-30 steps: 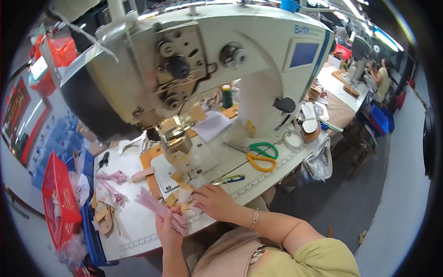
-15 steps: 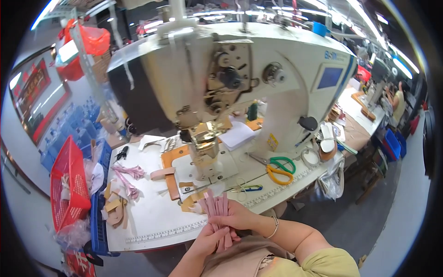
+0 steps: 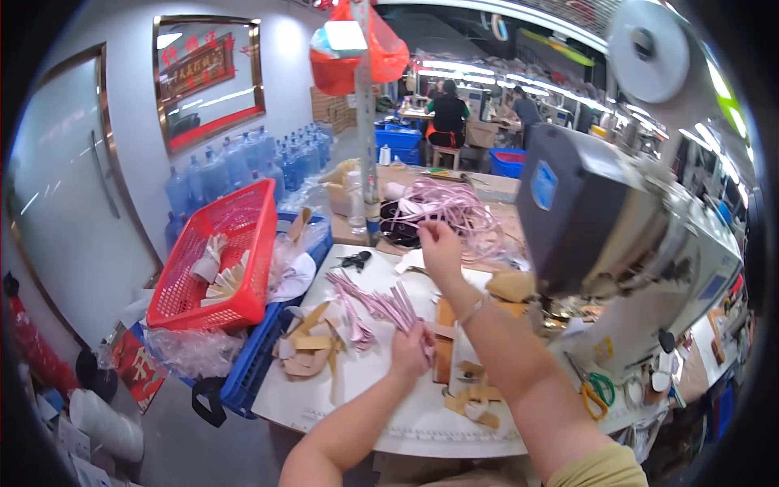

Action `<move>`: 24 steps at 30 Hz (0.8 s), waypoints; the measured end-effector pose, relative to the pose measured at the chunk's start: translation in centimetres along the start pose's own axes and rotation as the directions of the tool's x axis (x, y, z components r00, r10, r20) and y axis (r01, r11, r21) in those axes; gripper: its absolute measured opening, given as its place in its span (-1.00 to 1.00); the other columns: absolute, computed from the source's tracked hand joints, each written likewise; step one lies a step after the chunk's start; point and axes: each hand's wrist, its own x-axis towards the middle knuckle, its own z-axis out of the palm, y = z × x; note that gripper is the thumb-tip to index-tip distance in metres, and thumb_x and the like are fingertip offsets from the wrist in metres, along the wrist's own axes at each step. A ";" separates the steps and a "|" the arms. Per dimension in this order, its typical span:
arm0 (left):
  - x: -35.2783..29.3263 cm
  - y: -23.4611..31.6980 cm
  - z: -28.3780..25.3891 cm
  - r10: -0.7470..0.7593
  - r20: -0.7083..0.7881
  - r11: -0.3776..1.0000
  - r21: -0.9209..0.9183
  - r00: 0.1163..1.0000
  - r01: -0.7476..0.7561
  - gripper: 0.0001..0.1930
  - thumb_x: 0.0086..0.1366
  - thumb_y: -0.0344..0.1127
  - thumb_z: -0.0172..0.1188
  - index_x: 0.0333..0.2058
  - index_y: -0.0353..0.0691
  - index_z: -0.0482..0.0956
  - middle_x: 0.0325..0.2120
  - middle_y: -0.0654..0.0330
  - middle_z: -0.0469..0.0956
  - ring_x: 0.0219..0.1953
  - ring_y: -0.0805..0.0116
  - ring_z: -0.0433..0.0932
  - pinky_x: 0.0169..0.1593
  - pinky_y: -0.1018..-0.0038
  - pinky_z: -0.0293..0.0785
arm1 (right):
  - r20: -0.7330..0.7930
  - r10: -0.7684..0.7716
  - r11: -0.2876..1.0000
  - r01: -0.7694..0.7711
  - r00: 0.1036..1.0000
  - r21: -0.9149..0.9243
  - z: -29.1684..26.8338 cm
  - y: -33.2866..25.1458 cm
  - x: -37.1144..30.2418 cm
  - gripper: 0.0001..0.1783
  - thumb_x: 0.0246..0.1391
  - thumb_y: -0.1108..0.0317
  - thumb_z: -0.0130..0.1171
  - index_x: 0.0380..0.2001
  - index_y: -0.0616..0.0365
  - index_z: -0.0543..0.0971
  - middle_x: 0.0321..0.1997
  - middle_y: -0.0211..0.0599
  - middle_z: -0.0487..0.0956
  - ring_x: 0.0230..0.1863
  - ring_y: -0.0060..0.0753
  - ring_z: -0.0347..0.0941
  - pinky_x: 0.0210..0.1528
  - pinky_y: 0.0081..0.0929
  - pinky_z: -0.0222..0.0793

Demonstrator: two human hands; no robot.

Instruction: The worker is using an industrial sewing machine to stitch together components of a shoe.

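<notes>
A bundle of thin pink strips is gripped in my left hand, closed over the white sewing table. More pink strips lie loose on the tabletop just left of it. My right arm stretches forward to a tangled heap of long pink strips beyond the table's far edge. At the near left side of that heap, my right hand has its fingers pinched together; whatever they hold is too small to make out.
The sewing machine stands on the right, its head beside my right arm. Green-and-orange-handled scissors lie under it. On the left, a red basket rests on a blue crate. Tan scraps lie nearby; a metal post rises behind.
The view has swung left. Both hands were together on the pink strips; now my left hand alone keeps the bundle, and my right has reached out to the far heap.
</notes>
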 end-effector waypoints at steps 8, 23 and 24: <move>0.5 0.2 0.0 0.014 0.006 0.962 0.273 1.000 -0.015 -0.80 0.27 -0.31 -0.06 -0.28 -0.34 0.38 -0.56 0.25 0.46 -0.51 0.51 0.43 -0.42 0.59 0.34 | 0.170 0.006 0.894 0.070 0.986 -0.443 9.4 6.3 11.5 -0.81 -0.16 0.33 0.11 -0.46 0.18 0.58 -0.45 -0.12 0.57 -0.35 -0.15 0.51 -0.24 -0.33 0.39; 1.0 0.9 -0.6 -0.057 -0.081 0.976 0.205 0.995 0.073 -0.77 0.26 -0.26 -0.06 -0.29 -0.35 0.36 -0.57 0.24 0.47 -0.53 0.51 0.47 -0.40 0.56 0.40 | 0.305 0.104 0.867 0.064 0.947 -0.494 14.9 7.0 15.1 -0.70 -0.30 0.18 0.21 -0.47 0.13 0.61 -0.46 -0.16 0.58 -0.36 -0.24 0.52 -0.25 -0.40 0.39; 1.1 0.7 -0.4 -0.026 -0.083 0.974 0.222 0.996 0.044 -0.76 0.26 -0.26 -0.06 -0.29 -0.36 0.36 -0.58 0.23 0.47 -0.54 0.50 0.48 -0.41 0.56 0.41 | 0.277 0.074 0.884 0.066 0.958 -0.463 14.9 7.2 15.6 -0.68 -0.29 0.16 0.21 -0.45 0.13 0.61 -0.45 -0.19 0.59 -0.37 -0.28 0.52 -0.27 -0.43 0.38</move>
